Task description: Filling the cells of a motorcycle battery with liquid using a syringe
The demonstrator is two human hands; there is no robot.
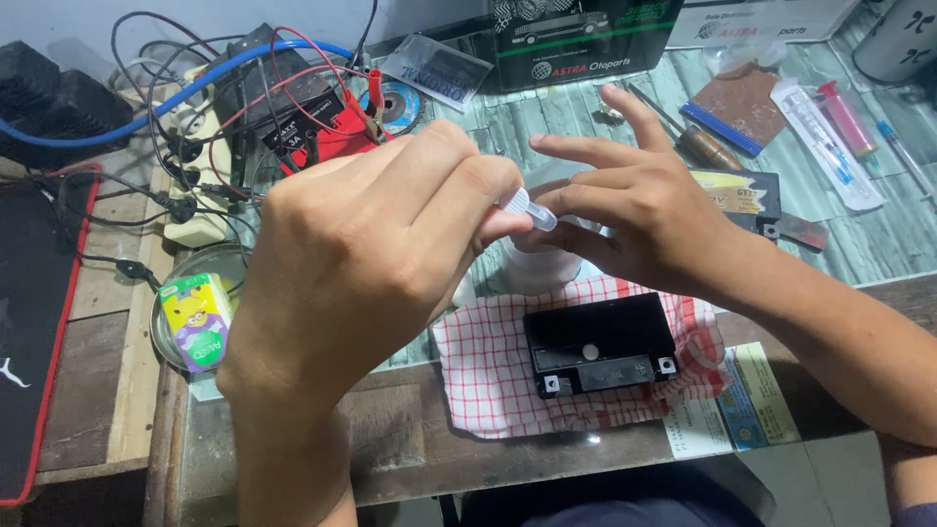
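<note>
My left hand and my right hand meet above the bench, both pinching a small clear plastic cap or vial between fingertips. Below them a black rectangular battery with a small white plug on top lies on a red-and-white checked cloth. A white plastic bottle stands behind the battery, mostly hidden by my hands.
A black charger with red and black leads and a white power strip sit at the back left. A glass dish holds a colourful small box. A screwdriver, syringes, a black box and leaflets lie around.
</note>
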